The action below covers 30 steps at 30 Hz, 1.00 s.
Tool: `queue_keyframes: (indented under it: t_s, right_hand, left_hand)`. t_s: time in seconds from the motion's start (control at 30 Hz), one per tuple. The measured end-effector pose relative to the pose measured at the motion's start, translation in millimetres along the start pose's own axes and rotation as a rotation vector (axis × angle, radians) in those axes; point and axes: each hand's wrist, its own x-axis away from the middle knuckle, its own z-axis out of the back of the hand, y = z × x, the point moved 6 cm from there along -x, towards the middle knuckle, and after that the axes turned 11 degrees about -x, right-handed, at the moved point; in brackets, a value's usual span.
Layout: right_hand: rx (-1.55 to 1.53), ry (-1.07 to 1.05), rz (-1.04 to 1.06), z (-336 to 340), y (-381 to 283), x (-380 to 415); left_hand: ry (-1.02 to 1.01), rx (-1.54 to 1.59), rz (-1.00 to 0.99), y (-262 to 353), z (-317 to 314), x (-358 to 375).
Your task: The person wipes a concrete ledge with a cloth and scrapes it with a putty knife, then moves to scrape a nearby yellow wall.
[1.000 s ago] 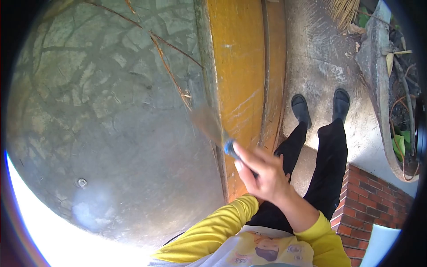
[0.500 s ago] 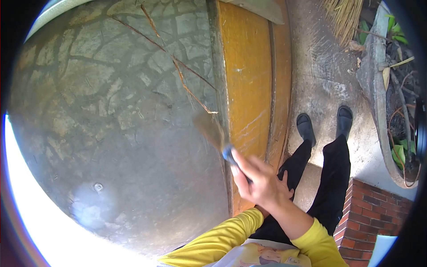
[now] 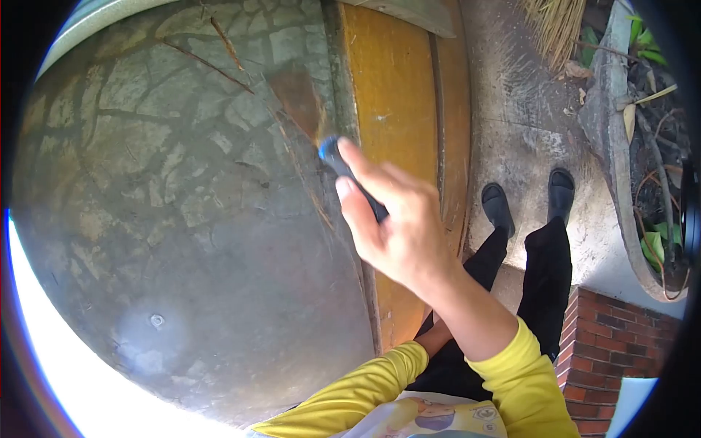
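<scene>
1. at the far left we see white glare curving along the edge of a grey stone-patterned surface, which carries a small round fitting.
2. higher up on this surface we find a dark twig lying aslant, with a short orange-brown twig just beside it.
3. next we come to the scraper, over the surface near its yellow border; its brownish blade points up and left, too blurred for us to tell whether it touches anything. a pale twig runs just beside it.
4. our right hand holds the scraper by its black handle, thumb on one side and fingers on the other, closed snugly, in front of the yellow border.
5. our left wrist passes beneath the right forearm; the left hand is hidden there, so we cannot tell its grip.
6. further right stand our dark slippers and black trousers, on a worn floor.
7. last come a straw bundle, a brick wall and a planter rim with green leaves inside.
</scene>
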Motion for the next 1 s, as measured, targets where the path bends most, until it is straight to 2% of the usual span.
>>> queue_keyframes:
  t_s: [0.07, 0.13, 0.2, 0.27, 0.37, 0.43, 0.5, 0.57, 0.63, 0.67, 0.8, 0.9, 0.97, 1.0]
  right_hand:
    - [0.004, 0.028, 0.056, 0, 8, -1]
    - [0.022, -0.018, -0.009, 7, 17, 57]
    - [0.056, -0.077, -0.116, 8, 21, 115]
    - [0.037, -0.012, -0.085, 6, 22, 104]
    - [0.025, 0.005, -0.075, 8, 34, 27]
    - [0.005, 0.009, -0.082, 11, 34, 35]
    - [0.023, -0.025, -0.121, 17, 26, 67]
    - [0.017, -0.011, -0.154, 15, 23, 112]
    - [0.027, 0.009, -0.164, 15, 23, 106]
    - [0.019, 0.030, -0.163, 15, 29, 77]
    - [-0.002, 0.082, -0.113, 18, 37, 19]
    - [0.062, -0.034, -0.122, 19, 15, 92]
    - [0.068, -0.056, -0.096, 13, 13, 102]
    - [0.071, -0.044, -0.063, 11, 13, 89]
  left_hand:
    - [-0.003, -0.017, 0.012, -1, -1, -3]
    - [-0.014, -0.031, 0.021, -2, -5, -6]
    - [0.081, 0.013, 0.019, -3, -13, -9]
    - [0.006, 0.090, -0.074, -7, -12, -9]
    - [0.007, 0.142, -0.104, -8, -13, -12]
    - [0.037, -0.026, -0.064, -4, 1, -1]
    - [0.061, -0.056, -0.035, -3, -3, -2]
    - [-0.003, 0.026, -0.033, -5, 13, 0]
    - [-0.057, 0.094, -0.034, -6, 20, 2]
    - [-0.073, 0.119, -0.042, -4, 17, 3]
    - [0.102, -0.020, -0.053, -3, -28, -18]
    - [0.020, -0.043, -0.032, -1, -4, -4]
    - [-0.152, -0.013, -0.053, -6, 14, 4]
    - [-0.185, 0.494, -0.191, -8, -11, 1]
